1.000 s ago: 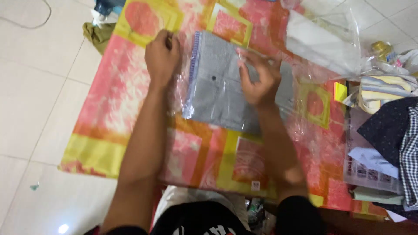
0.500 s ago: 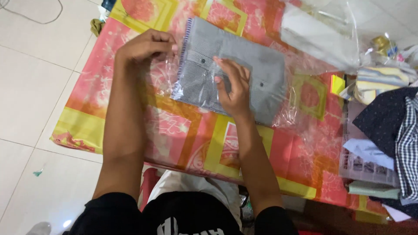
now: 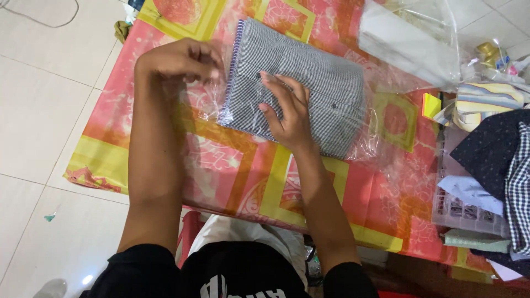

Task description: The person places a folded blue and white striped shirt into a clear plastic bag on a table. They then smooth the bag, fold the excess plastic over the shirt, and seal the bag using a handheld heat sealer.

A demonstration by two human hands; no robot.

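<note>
Right hand [image 3: 287,113]: middle of the frame, laid flat with fingers spread on the folded grey shirt, pressing it down through the plastic; it grips nothing.
Left hand [image 3: 179,60]: upper left of the frame, fingers curled narrow, pinching the loose open end of the clear plastic bag just beside the shirt's left edge.
Folded grey shirt [image 3: 331,94]: upper middle of the frame, a flat rectangle of finely checked grey cloth with small dark buttons showing, lying slightly tilted inside the bag.
Clear plastic bag [image 3: 370,140]: wrapped around the shirt, crinkled, its slack spilling past the shirt on the left and right sides.
Tablecloth [image 3: 232,165]: pink and orange with yellow square borders, covering the low table under everything.
Second plastic bag [image 3: 408,38]: upper right, clear, with something white inside, well apart from the hands.
Pile of folded clothes [image 3: 491,138]: right edge, striped, dark dotted and checked pieces stacked together.
Floor [image 3: 38,110]: pale tiles along the left of the frame.
</note>
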